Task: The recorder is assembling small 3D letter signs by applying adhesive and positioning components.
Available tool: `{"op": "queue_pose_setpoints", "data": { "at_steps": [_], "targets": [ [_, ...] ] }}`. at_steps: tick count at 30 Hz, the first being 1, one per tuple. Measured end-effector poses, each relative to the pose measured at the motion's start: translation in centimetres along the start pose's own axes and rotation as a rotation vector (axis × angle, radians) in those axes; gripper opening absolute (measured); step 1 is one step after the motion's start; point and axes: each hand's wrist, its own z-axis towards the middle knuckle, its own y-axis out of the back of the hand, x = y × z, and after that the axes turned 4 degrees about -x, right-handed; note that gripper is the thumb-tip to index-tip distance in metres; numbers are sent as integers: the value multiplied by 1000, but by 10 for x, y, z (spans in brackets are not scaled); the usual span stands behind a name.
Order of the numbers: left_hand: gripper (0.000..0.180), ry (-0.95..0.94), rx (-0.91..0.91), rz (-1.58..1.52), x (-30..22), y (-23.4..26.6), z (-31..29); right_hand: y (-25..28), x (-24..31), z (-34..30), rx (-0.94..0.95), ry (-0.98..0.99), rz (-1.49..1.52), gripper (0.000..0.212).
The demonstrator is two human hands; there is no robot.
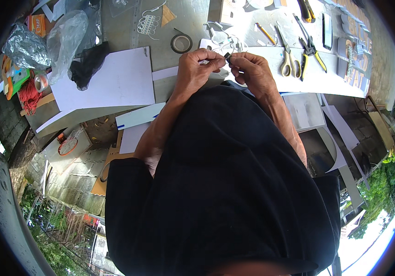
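My left hand (196,70) and my right hand (255,73) meet over the near edge of the work table, fingertips almost touching. A small black piece (227,56) shows between them, pinched in my right thumb and forefinger; its kind is too small to tell. The left thumb and forefinger are pressed together beside it, and what they grip is hidden. White wires (225,46) lie tangled just beyond the fingers. Up and to the left of my left hand rests a roll of black tape (181,43).
On the right lie scissors (289,62), pliers (311,53), a yellow pencil (265,33), a utility knife (306,11) and a phone (327,31). White sheets (105,80) cover the left, near plastic bags (67,41) and red cord (30,98). A coiled white wire (148,25) lies farther back.
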Motion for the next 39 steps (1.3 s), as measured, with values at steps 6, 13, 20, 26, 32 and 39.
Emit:
{"op": "queue_pose_setpoints", "data": {
  "at_steps": [6,13,20,26,32,39],
  "targets": [
    [14,53,6,-40,2,1,2,0,3,1,16,0,22,11],
    [19,115,35,6,1,3,8,6,0,8,46,13,12,11],
    [18,131,91,-14,1,3,7,6,7,6,83,2,-30,12],
    [19,94,146,40,2,4,8,8,9,7,84,66,-134,12],
    [21,78,132,22,-3,4,6,10,13,6,104,94,-324,11],
    [25,77,175,-1,2,6,5,9,14,5,106,58,-322,12]
  ]
}}
